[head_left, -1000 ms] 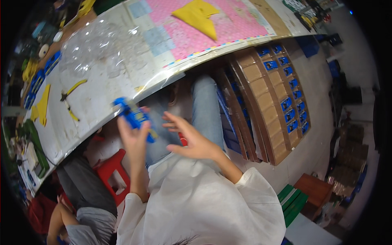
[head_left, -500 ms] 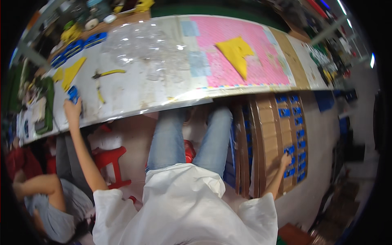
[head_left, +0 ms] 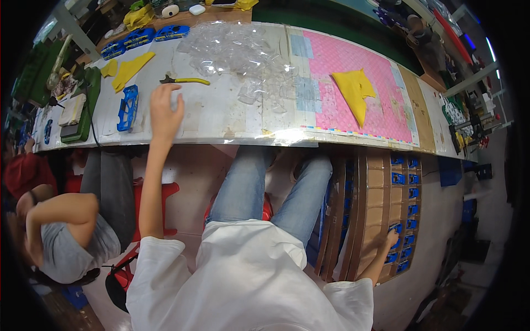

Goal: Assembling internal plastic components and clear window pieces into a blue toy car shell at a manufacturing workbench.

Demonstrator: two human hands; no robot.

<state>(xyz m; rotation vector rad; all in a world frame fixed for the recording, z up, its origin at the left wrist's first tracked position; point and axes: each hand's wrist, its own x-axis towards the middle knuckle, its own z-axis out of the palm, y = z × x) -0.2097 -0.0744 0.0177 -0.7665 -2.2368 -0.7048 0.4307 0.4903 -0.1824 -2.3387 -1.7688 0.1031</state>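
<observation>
My left hand [head_left: 165, 110] hovers over the long white worktable [head_left: 221, 118] with its fingers spread and nothing in it. Just left of it a blue plastic toy-car body [head_left: 128, 107] lies on the table. My right hand [head_left: 391, 238] reaches down to the floor on my right, fingertips on the small blue parts [head_left: 398, 179] lined up in a cardboard tray [head_left: 378, 182]. Whether those fingers grip a part is hidden.
A heap of clear plastic shells [head_left: 237, 52] lies mid-table, with yellow-handled pliers [head_left: 185, 80] beside it. A yellow cloth [head_left: 356, 91] rests on a pink mat [head_left: 342, 60]. Another person [head_left: 66, 243] sits at my left near a red stool [head_left: 160, 193].
My left hand carried the blue car body from in front of me to the table, let it go and now stands open. My right hand dropped to the floor tray.
</observation>
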